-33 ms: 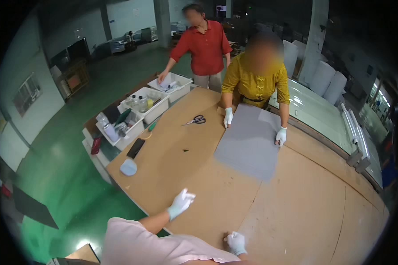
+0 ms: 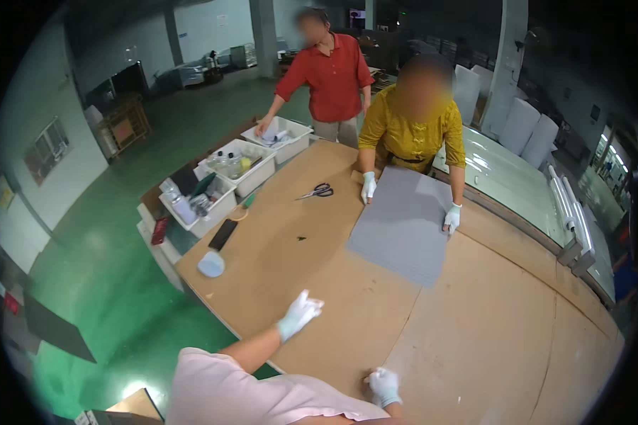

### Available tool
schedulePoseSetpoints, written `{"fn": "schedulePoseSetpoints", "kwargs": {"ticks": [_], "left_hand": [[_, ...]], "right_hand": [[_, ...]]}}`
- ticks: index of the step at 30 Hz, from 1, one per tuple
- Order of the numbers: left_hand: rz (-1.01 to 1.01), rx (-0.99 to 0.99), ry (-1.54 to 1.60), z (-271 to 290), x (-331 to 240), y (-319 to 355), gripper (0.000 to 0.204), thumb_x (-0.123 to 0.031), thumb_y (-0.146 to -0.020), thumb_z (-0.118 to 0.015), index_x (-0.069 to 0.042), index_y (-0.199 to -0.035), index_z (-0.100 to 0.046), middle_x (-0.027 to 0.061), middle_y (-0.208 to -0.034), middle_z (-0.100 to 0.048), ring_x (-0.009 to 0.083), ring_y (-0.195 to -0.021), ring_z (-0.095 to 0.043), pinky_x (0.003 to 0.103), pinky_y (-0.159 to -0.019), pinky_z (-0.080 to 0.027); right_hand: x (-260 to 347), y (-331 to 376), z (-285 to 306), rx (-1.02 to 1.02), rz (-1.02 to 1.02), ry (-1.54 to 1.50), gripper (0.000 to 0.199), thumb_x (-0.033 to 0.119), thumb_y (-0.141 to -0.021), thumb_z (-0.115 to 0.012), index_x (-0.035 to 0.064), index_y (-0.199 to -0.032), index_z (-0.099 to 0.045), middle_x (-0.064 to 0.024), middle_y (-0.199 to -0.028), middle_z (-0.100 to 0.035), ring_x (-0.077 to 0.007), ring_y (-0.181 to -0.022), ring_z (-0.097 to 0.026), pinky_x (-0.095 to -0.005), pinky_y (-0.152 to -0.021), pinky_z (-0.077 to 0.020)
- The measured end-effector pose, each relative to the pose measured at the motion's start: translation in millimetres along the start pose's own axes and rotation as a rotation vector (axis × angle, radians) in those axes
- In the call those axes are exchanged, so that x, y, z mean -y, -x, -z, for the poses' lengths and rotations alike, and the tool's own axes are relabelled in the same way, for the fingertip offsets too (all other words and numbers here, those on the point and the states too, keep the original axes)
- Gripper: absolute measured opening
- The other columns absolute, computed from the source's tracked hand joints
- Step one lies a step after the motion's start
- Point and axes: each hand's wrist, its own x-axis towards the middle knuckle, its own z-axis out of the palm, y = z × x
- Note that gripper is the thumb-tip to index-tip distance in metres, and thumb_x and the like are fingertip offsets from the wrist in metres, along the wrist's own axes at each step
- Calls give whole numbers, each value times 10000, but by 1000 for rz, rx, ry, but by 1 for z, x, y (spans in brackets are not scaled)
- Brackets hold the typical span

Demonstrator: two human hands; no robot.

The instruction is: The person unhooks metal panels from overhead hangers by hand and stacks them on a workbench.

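Observation:
My left hand (image 2: 301, 315), in a white glove, is held over the brown work table (image 2: 333, 333) near its left edge. Its fingers are apart and nothing is in them. Closer to me, my right hand (image 2: 384, 386), also gloved, is curled at the table's near side, and no object shows in it. Farther off lies a stack of grey sheets (image 2: 400, 227), with a co-worker's two gloved hands at its sides. Dark-handled scissors (image 2: 322, 190) rest on the table left of that stack. A small dark scrap (image 2: 301, 239) lies between the scissors and my left hand.
A pale blue round item (image 2: 211, 264) and a black oblong (image 2: 223, 234) lie at the left edge. White bins (image 2: 252, 173) of bottles and supplies stand beyond. A person in a red shirt (image 2: 337, 78) reaches into the far bin. A glossy panel (image 2: 503, 191) borders the right.
My left hand has moved slightly forward and to the right. The whole view has shifted a little. My right hand and the co-worker's hands stay nearly in place.

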Motion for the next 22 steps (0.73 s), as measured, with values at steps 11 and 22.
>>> {"fn": "schedulePoseSetpoints", "kwargs": {"ticks": [11,22], "left_hand": [[-68,74,211,-77,-164,-56,463,-124,-858,-389,-7,-1277,-231,167,-961,-591,227,-756,-595,339,-589,-471],[392,307,244,-15,88,28,914,-310,-746,-627,-136,-1437,-53,259,-1319,-408,361,-1248,-394,402,-1026,-333]], "right_hand": [[-85,128,16,-122,-235,-148,268,270,-797,-470,93,-814,-671,-123,-801,-670,-287,-815,-638,-372,-756,-489],[14,209,-43,173,-260,-122,391,362,-845,-487,46,-1036,-616,-170,-985,-638,-283,-973,-603,-353,-852,-457]]}}
